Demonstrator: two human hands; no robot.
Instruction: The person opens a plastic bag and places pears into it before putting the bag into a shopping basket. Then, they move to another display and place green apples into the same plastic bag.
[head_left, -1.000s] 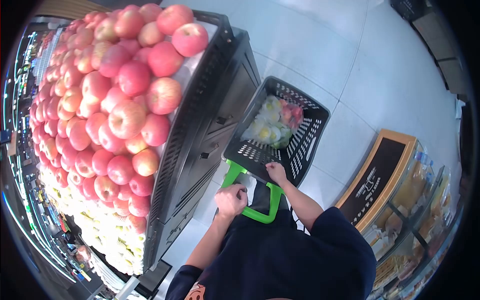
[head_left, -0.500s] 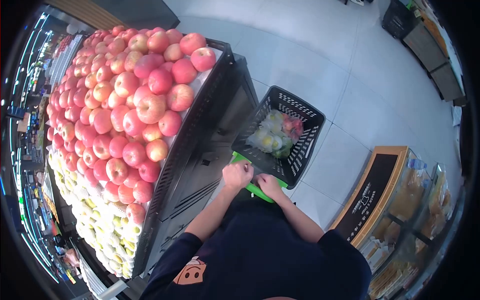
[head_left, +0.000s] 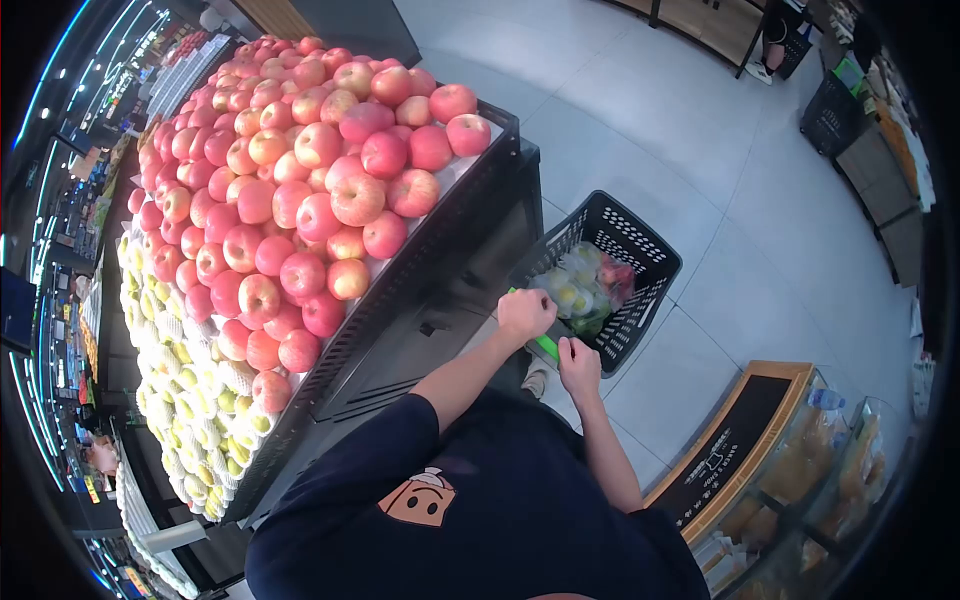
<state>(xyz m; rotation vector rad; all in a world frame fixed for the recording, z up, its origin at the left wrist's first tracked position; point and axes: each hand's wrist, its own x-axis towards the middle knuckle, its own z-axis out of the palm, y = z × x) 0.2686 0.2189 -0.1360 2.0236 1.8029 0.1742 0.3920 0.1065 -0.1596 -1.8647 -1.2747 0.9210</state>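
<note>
A black shopping basket [head_left: 648,250] with slotted walls is in front of me, low beside the fruit stand. Inside it lie clear bags of produce [head_left: 580,282], with pale round pieces, something red and something green. My left hand [head_left: 527,314] is closed round one end of the basket's green handle [head_left: 547,346]. At the other end of that bar, my right hand [head_left: 580,366] is closed on it too. Part of the handle is hidden under my fingers.
Heaped red apples [head_left: 302,275] fill the black display stand [head_left: 430,255] on my left, with pale fruit in foam nets [head_left: 200,400] nearer. A wood-framed bakery case [head_left: 735,440] stands at the right. Farther off are another black basket [head_left: 832,112] and a person's shoe [head_left: 760,72].
The view has shifted, so the stand and basket appear farther right. The handle and both hands have come closer over the basket's near side. One of my shoes now shows below the handle.
</note>
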